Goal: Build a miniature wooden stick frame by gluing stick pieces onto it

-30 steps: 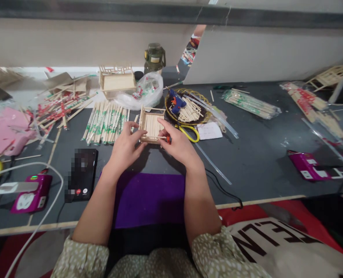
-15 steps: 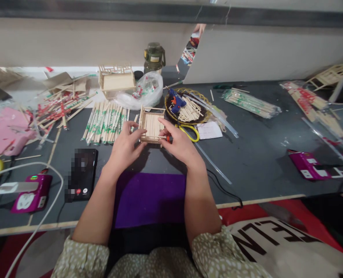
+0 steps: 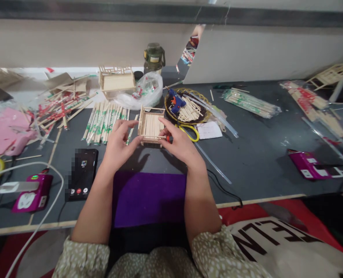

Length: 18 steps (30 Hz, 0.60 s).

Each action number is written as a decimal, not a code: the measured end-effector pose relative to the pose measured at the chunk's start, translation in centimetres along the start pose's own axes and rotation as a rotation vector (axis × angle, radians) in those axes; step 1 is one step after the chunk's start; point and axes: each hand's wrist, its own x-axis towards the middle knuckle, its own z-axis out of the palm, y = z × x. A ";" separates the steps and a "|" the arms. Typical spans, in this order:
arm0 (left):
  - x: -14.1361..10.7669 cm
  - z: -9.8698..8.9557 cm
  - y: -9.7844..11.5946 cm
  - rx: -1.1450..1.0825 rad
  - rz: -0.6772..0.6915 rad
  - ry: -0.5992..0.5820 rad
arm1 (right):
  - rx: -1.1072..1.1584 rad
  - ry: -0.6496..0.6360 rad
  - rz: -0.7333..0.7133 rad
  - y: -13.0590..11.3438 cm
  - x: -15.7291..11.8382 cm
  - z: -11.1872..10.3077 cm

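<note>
A miniature bed-like frame (image 3: 153, 125) of thin wooden sticks stands on the dark table in front of me, its slatted floor facing up. My right hand (image 3: 178, 144) grips its right side, thumb at the near corner and index finger further back along the edge. At the left side is my left hand (image 3: 121, 141), thumb and index finger spread apart. The thumb tip reaches the near left corner; whether it touches is hard to tell. Wrapped chopsticks (image 3: 103, 123) lie in a row beyond my left hand. Yellow-handled scissors (image 3: 193, 133) rest beyond my right hand.
A wicker basket (image 3: 207, 117) holds cut sticks and a blue glue gun (image 3: 175, 101). Behind stand a larger stick model (image 3: 117, 82), a plastic bag (image 3: 148, 90) and a green bottle (image 3: 154, 56). A phone (image 3: 86, 173) and a purple cloth (image 3: 151, 200) lie nearer.
My left hand has loosened and drawn slightly left, its thumb and index finger now wider apart. My right hand and the stick frame have hardly moved.
</note>
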 end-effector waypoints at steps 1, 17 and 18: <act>0.0 -0.3 0.2 -0.017 -0.004 -0.015 | 0.004 -0.001 -0.001 0.0 0.0 0.0; -2.3 3.0 1.7 0.149 0.130 -0.873 | 0.247 0.459 0.011 1.2 -1.1 -1.7; -2.0 2.4 1.5 0.107 0.120 -0.868 | 0.256 0.528 0.023 1.2 -1.3 -1.7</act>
